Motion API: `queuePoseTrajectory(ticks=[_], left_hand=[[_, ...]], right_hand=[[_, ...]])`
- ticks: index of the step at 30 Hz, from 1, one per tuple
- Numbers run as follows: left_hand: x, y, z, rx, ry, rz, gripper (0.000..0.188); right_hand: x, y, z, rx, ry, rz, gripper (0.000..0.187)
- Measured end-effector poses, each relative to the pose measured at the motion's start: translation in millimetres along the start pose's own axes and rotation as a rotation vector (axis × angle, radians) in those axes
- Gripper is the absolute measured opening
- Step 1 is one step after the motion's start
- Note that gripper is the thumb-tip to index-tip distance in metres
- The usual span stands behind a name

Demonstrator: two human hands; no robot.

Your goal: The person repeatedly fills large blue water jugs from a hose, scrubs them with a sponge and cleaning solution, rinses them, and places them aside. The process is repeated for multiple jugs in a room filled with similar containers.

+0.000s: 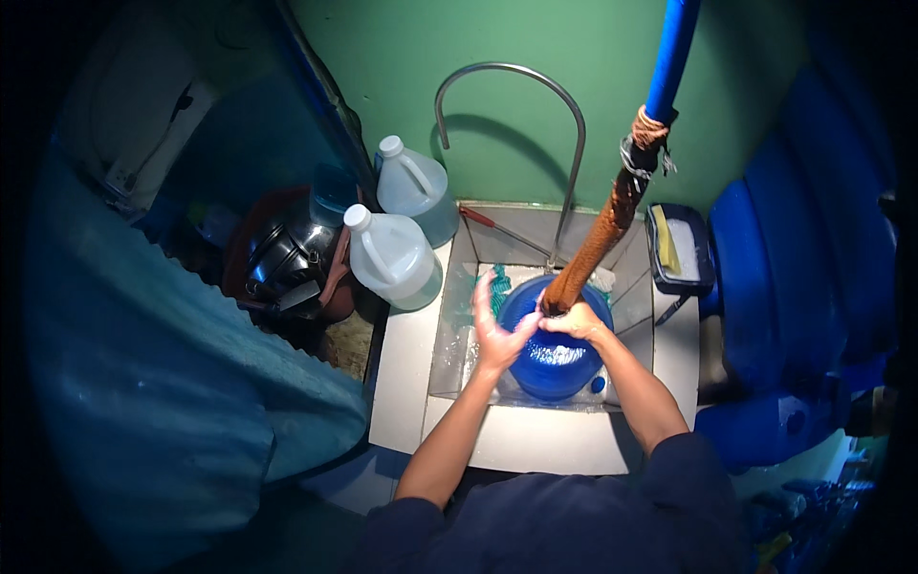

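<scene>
A round blue water jug point(555, 373) stands in a tiled basin point(633, 330) in front of me. Down to its top comes a hose point(595, 247) wrapped in brown, stained cloth, tied at its upper end to a blue pipe point(672, 53). My right hand point(576, 321) closes around the lower end of this hose, right over the jug. Spread fingers show on my left hand point(497, 337), raised at the jug's left side with its thumb close to the hose end. The jug's mouth is hidden by hands and hose.
A curved metal faucet point(581, 134) rises behind the basin, near a red-handled tool point(483, 218). Two translucent jugs point(392, 263) stand left on the ledge. A dark case point(681, 251) sits right, beside large blue containers point(765, 287). A small blue cap point(598, 385) lies in the basin.
</scene>
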State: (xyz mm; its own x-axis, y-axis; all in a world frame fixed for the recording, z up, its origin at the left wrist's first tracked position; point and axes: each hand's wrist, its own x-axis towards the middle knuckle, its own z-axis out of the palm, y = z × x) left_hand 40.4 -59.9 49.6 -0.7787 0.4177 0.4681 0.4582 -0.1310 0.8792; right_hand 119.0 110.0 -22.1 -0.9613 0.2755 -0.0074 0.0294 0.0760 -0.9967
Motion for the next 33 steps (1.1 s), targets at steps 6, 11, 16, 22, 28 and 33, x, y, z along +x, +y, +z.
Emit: queuePoseTrajectory(ticks=[6,11,16,22,28,33], left_hand=[[70.9,14.9,96.3,0.148,-0.416,-0.255,0.077],[59.5,11.4,104.3,0.236,-0.342,-0.341,0.032],[48.9,5.4,114.3,0.229,-0.245,-0.156,0.034],[52.9,-8.6,104.4,0.361,-0.237,-0.193,0.029],[50.4,-36.0,106.0,0.306,-0.219,-0.269,0.028],[52.3,-48.9,109.8,0.396,-0.192,-0.242,0.028]], right_hand=[[-0.7,9.4,12.2,-0.143,0.199,-0.006,0.055],[3.5,23.5,-13.7,-0.454,0.599,-0.172,0.037],[11.8,39.7,-8.1,-0.206,0.622,-0.135,0.037],[20.3,23.5,8.6,-0.313,0.723,-0.143,0.034],[34.2,9.0,2.0,-0.329,0.641,-0.031,0.034],[35.3,-0.7,0.0,-0.388,0.557,0.127,0.042]])
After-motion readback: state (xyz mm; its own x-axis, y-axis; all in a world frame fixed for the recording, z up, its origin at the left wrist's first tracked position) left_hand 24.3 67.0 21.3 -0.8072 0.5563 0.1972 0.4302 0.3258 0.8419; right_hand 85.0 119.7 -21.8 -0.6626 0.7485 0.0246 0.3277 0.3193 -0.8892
